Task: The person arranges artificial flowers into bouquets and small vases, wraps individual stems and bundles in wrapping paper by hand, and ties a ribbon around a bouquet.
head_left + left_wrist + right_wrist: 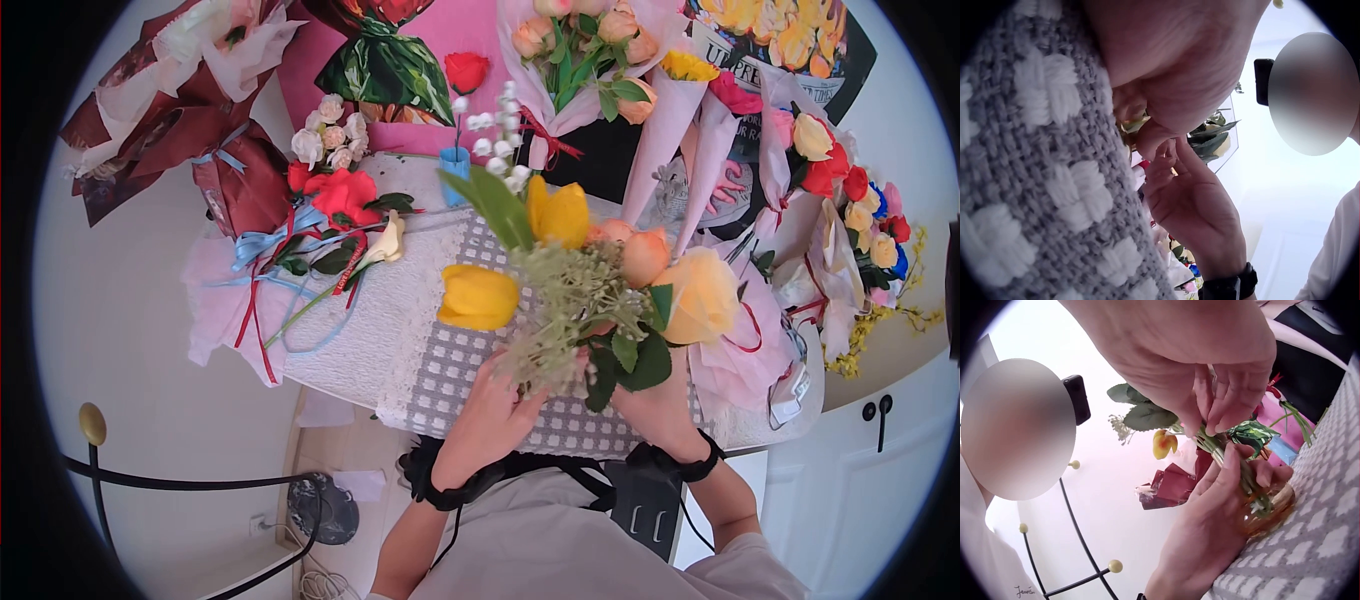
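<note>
A bunch of flowers, with yellow tulips (560,212), a pale yellow rose (702,295), peach blooms and green sprigs, stands over the checked cloth (450,372). My left hand (490,415) (1210,515) curls round the lower stems (1249,481), just above an amber glass vessel (1280,515) on the cloth. Higher up, the fingertips of my right hand (655,405) (1210,356) pinch the stems below the leaves (1149,417). Both hands nearly meet in the left wrist view, the left hand (1179,62) above the right hand (1197,206); fingers partly hide the stems there.
Loose red flowers (342,196), a white calla (386,241) and ribbons lie at the table's left. A small blue vase (454,175) stands behind. Wrapped bouquets (240,185) line the back and right edges. A black metal stand (190,480) is at lower left.
</note>
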`<state>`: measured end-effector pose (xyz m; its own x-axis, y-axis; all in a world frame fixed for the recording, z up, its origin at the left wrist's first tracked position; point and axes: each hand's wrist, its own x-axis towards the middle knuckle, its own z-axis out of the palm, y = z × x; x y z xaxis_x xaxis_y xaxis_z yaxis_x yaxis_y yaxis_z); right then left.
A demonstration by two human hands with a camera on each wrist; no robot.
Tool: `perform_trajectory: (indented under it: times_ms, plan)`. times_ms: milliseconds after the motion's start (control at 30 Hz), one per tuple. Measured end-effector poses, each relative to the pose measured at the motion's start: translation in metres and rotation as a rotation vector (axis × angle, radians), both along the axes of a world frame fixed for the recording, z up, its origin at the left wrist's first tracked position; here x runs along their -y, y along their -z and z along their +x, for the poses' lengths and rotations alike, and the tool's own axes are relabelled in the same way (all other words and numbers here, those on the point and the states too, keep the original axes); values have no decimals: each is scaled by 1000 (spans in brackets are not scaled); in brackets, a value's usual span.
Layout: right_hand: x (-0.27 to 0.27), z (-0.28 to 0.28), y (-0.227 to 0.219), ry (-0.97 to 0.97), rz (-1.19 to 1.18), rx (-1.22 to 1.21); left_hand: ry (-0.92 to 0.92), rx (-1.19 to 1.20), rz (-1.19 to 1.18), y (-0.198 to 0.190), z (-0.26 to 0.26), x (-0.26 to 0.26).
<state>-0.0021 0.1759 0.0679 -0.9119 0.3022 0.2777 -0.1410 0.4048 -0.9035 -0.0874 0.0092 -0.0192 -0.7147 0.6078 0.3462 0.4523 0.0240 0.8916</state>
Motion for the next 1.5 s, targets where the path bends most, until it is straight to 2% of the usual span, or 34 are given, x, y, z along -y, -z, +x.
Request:
perform_trajectory:
  times_ms: [133,200,233,300,333,400,500,633,700,800,833,900,933,1000,1100,1233,1267,1333,1367,1500]
  plan:
    - [-8,5,10,55,-162,26,-66,-52,-8,14,2,-3]
    - [-16,10,11,3,112,28,-103,-4,8,7,4,-2]
    - [-20,12,13,3,115,27,-103,-5,11,2,3,-2]
    - [-30,13,19,12,359,39,-15,-101,52,-4,1,0]
    - [-34,14,22,13,361,38,-15,-103,54,2,1,-1]
    - [-40,14,25,-37,350,7,-53,71,-37,10,2,-3]
    - [-33,15,18,-4,320,12,-33,-38,-11,-12,1,-1]
    - [-31,19,20,11,291,42,-48,16,-13,-2,2,-2]
    - [-34,20,24,-76,330,62,20,44,30,-10,2,-1]
    - [-36,21,31,-24,429,103,-24,-10,38,-11,4,-2]
    - [-35,20,33,0,303,40,-38,-18,37,-5,2,-3]
    - [-34,21,34,6,261,32,-61,-242,38,8,-1,-5]
    - [-32,21,34,24,220,34,-74,-252,33,8,2,-3]
    - [-25,20,32,28,220,23,-94,-77,33,1,7,-1]
    - [-14,18,27,27,193,-4,-114,33,11,-11,13,1]
    - [-3,19,19,-15,101,-80,-127,-19,66,-14,16,1]
    - [0,21,18,-6,101,-81,-133,41,100,-13,16,0]
    - [6,24,15,22,-59,-101,-127,101,134,-13,16,-1]
    - [5,27,9,-30,-125,28,-118,96,90,-15,13,0]
    - [4,36,20,-18,-190,41,-162,12,93,-15,16,-2]
